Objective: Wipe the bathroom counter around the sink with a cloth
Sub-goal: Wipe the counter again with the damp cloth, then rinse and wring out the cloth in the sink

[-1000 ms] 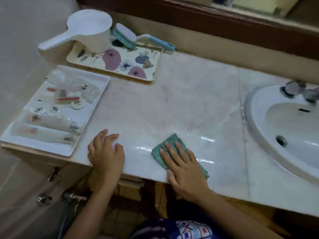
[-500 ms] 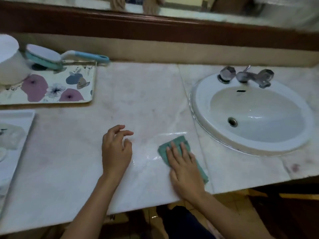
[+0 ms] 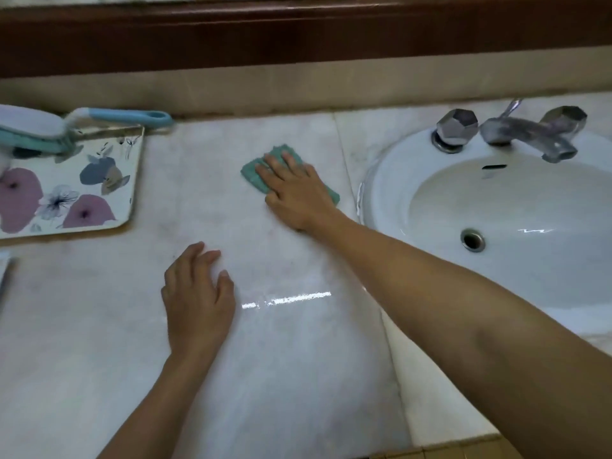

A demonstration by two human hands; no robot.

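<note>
A folded green cloth (image 3: 253,172) lies on the pale marble counter (image 3: 205,180), far back and just left of the sink. My right hand (image 3: 294,190) presses flat on it with straight, spread fingers, covering most of it. My left hand (image 3: 197,299) rests on the counter nearer to me, fingers loosely bent, holding nothing. The white oval sink (image 3: 390,180) is set in the counter at the right.
A floral tray (image 3: 76,187) sits at the back left with a blue-handled scrub brush (image 3: 109,115) lying across its far edge. A chrome tap with two knobs (image 3: 516,132) stands behind the sink bowl. A dark wooden mirror frame (image 3: 298,38) runs along the wall.
My right hand has slid the cloth away from the front edge toward the back of the counter. My left hand has stayed resting on the counter. The view has shifted right and closer.
</note>
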